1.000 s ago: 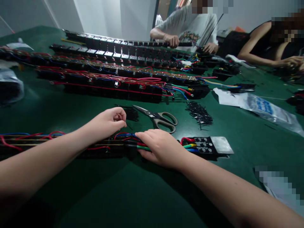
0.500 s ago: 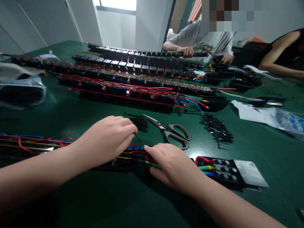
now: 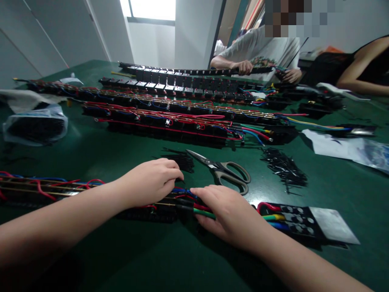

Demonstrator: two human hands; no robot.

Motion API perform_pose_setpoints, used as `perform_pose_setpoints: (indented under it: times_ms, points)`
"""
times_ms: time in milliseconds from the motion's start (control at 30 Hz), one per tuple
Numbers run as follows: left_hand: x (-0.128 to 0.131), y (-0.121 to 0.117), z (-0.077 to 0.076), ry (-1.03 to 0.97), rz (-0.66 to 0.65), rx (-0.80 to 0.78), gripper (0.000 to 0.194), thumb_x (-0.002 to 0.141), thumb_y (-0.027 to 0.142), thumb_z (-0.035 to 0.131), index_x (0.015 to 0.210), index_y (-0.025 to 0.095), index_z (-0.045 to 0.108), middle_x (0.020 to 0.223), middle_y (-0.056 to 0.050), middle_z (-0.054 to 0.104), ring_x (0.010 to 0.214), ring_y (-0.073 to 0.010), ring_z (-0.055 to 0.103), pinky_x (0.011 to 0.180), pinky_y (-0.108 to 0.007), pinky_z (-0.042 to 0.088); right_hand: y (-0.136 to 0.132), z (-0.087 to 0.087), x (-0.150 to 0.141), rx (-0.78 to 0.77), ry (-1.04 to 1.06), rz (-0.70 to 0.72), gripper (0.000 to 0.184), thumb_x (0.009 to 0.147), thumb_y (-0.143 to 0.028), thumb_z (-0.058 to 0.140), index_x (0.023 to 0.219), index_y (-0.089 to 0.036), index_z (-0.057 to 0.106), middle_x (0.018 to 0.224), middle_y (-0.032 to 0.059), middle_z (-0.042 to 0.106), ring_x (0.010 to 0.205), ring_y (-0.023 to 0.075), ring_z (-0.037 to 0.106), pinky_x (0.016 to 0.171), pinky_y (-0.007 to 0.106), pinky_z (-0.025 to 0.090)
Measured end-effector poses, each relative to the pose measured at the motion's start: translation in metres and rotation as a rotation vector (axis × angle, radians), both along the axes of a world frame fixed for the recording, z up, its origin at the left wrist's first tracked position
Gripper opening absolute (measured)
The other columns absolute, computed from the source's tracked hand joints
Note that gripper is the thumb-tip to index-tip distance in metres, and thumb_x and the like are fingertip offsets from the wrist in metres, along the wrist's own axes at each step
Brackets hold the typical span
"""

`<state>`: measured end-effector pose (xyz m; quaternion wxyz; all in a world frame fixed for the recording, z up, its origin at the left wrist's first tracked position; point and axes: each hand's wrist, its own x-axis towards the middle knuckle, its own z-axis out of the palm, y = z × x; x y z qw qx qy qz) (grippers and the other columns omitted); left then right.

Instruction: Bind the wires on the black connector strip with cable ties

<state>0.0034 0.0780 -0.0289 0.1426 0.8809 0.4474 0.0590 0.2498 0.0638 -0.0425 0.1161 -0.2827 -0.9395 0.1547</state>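
Observation:
Nearest to me lies a long black wired assembly (image 3: 142,213) with gold rods and red and blue wires along it. My left hand (image 3: 154,178) is above it, thumb and fingers pinched on a thin black cable tie (image 3: 182,182) close to the blue wires. Beside it my right hand (image 3: 226,207) is closed around the bundle of wires (image 3: 205,213), red, green and blue strands showing at the fingers. Right of that hand, thick red, yellow and blue wires run into a black end piece with a silver plate (image 3: 332,223). What the palms cover is hidden.
Open scissors (image 3: 226,168) lie just beyond my hands, between two piles of black cable ties (image 3: 284,170) (image 3: 182,160). Several similar assemblies (image 3: 170,115) stretch across the green table (image 3: 146,259). A plastic bag (image 3: 36,125) sits left. A co-worker's hand (image 3: 244,67) holds a far strip.
My left hand has come slightly lower and closer to the wires, drawing nearer to my right hand. The whole view has shifted a little; my right hand keeps its grip.

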Motion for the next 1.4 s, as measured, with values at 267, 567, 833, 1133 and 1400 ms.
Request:
perform_pose_setpoints:
  times_ms: [267,567,833,1133,1400]
  points:
    - [-0.002,-0.003,-0.002,0.018,0.137,0.007,0.046,0.099,0.029,0.038,0.120,0.018,0.078,0.119,-0.012,0.075,0.110,-0.0275,0.069,0.100,-0.045,0.057,0.001,0.002,-0.001,-0.030,-0.026,-0.019,0.034,0.090,-0.024,0.072,0.121,-0.013,0.067,0.103,0.0110,0.078,0.091,0.0266,0.072,0.075,0.036,0.054]
    - [-0.002,-0.002,-0.002,0.017,0.208,0.066,0.045,0.099,0.037,0.040,0.112,0.017,0.078,0.115,-0.013,0.075,0.107,-0.0310,0.069,0.097,-0.049,0.055,0.001,0.001,0.000,-0.007,0.006,-0.003,0.037,0.090,-0.022,0.073,0.124,-0.011,0.066,0.104,0.0124,0.078,0.090,0.0268,0.073,0.074,0.036,0.056]
    - [-0.004,0.000,0.000,-0.008,0.155,0.001,0.042,0.100,0.038,0.039,0.102,0.019,0.077,0.109,-0.010,0.075,0.100,-0.0263,0.068,0.087,-0.039,0.052,0.002,-0.002,-0.001,0.000,-0.007,-0.038,0.043,0.097,-0.038,0.068,0.132,-0.014,0.061,0.113,0.0139,0.078,0.096,0.0281,0.075,0.078,0.038,0.057]
    - [-0.007,-0.014,0.025,-0.010,0.151,-0.073,0.044,0.091,0.065,0.057,0.106,0.029,0.075,0.103,-0.004,0.074,0.092,-0.0251,0.068,0.077,-0.034,0.047,0.005,-0.004,0.001,-0.033,-0.049,-0.020,0.047,0.097,-0.039,0.067,0.138,-0.016,0.062,0.103,0.0104,0.078,0.086,0.0241,0.073,0.070,0.033,0.052]
    - [-0.026,-0.025,0.040,0.201,0.066,-0.137,0.024,0.070,0.050,0.083,0.081,0.030,0.074,0.080,-0.002,0.073,0.075,-0.0272,0.065,0.071,-0.037,0.042,0.003,-0.001,0.001,-0.099,-0.018,-0.030,0.044,0.099,-0.039,0.063,0.135,-0.015,0.063,0.111,0.0119,0.077,0.093,0.0274,0.073,0.077,0.037,0.053]
